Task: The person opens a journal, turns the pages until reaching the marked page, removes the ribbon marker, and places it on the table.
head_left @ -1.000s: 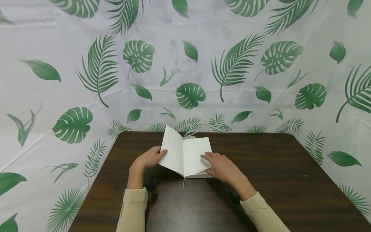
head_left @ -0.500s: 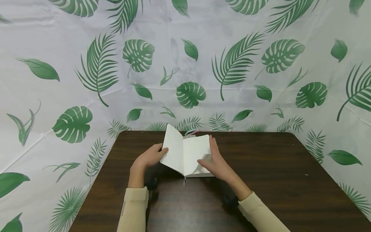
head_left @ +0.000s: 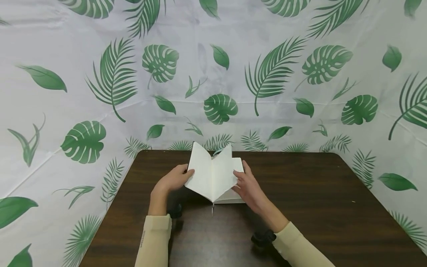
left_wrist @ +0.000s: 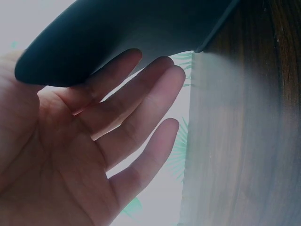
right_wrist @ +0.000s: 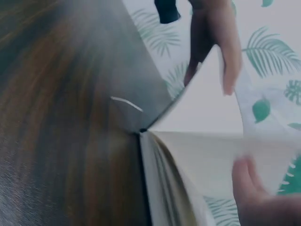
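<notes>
- Head view: behind a dark wood-grained table [head_left: 310, 193], a white cloth [head_left: 186, 22] with printed green leaves. On the table, an open notebook [head_left: 201, 170] with plain white pages and thin ribbon [head_left: 212, 210].
- Also there: left hand [head_left: 172, 178] pinching the cover side, thumb over the page; right hand [head_left: 251, 189] pinching a raised, bent page [head_left: 221, 172] by its edge.
- Left wrist view: four fingers [left_wrist: 146, 110] loosely spread, slightly bent, behind the smooth dark cover [left_wrist: 108, 33].
- Right wrist view: layered page block [right_wrist: 176, 188] beside striped wood; fingertips [right_wrist: 242, 172] close together, blurred, at the raised page.

Head view: from above, farthest, faces forward, down to table [head_left: 317, 207]. Left wrist: close before left hand [left_wrist: 94, 132]. Right wrist: near, sideways; shares notebook [right_wrist: 207, 103] with head.
</notes>
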The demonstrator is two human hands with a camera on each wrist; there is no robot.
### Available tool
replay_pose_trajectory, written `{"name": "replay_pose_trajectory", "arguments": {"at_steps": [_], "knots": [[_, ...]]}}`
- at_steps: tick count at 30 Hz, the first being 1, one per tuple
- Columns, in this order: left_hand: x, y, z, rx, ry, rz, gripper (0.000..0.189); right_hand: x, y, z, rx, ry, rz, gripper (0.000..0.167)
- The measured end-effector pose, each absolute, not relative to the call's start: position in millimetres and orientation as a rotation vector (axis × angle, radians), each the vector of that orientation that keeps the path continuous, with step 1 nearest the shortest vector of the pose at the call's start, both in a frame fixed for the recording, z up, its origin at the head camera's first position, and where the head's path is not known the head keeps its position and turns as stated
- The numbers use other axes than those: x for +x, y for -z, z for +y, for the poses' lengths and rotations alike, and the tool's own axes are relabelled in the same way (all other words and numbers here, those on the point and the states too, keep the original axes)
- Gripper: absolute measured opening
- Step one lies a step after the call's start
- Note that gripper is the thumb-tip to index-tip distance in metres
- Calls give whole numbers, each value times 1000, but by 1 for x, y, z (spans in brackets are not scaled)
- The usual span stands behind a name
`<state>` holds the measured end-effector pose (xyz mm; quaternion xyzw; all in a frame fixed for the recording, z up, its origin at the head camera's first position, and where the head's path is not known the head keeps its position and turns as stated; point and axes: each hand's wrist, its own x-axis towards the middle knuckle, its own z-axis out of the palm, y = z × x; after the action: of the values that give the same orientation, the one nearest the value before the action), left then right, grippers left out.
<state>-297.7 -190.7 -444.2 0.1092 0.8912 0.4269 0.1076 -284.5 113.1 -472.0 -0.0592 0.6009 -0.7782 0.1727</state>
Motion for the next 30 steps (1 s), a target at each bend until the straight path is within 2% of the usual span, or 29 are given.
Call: {"name": "replay_pose_trajectory", "arguments": {"at_steps": [5, 14, 18, 25, 30], "knots": [[-298, 445, -188, 324, -1262, 2613, 37, -281, 480, 108, -384, 1968, 1589, 72], [-296, 446, -189, 316, -1265, 2629, 42, -272, 496, 93, -721, 1569, 1993, 65], [-296, 443, -189, 330, -1277, 2624, 45, -267, 498, 90, -828, 1422, 2120, 64], [-296, 443, -188, 235, -1251, 2679, 63, -258, 498, 87, -935, 1177, 2253, 70], [-295, 442, -188, 218, -1237, 2714, 58, -256, 496, 86, -989, 1121, 2270, 67]]}}
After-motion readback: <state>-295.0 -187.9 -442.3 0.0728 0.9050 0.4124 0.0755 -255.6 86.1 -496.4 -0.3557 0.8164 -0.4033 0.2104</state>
